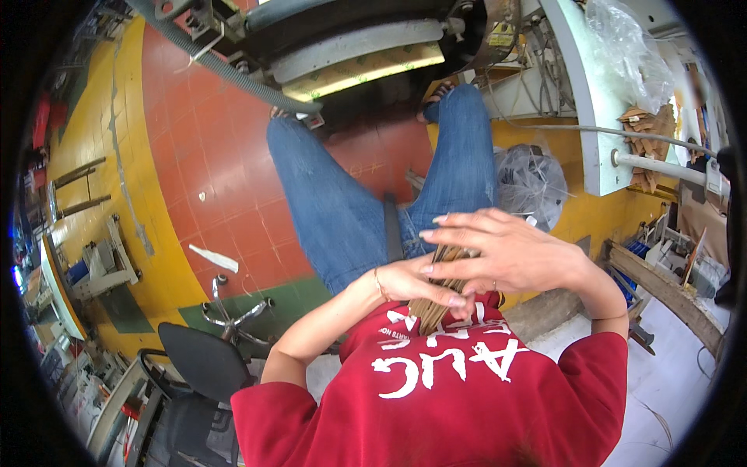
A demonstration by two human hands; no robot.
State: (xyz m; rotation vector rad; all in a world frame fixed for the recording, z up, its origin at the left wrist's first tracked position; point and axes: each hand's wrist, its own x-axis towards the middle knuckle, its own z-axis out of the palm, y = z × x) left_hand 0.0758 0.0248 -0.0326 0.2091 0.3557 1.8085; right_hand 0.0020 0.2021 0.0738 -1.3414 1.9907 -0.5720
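Note:
A stack of thin brown pieces [429, 313], layered edge to edge, is held in front of my red shirt. What the pieces are made of I cannot tell. Around the stack's lower part my left hand [416, 282] is closed, its thumb pointing right across the front. From the right, my right hand [498, 247] lies over the upper part, fingers bent across the stack and touching it. Both hands hide much of the stack between them.
Ahead stands a dark machine [358, 47] with a grey hose [226, 70]. A pale table [595, 148] at the right bears brown scraps [650, 136] and clear plastic [634, 50]. A plastic bag [533, 183] sits by my leg; a black chair [202, 366] stands left.

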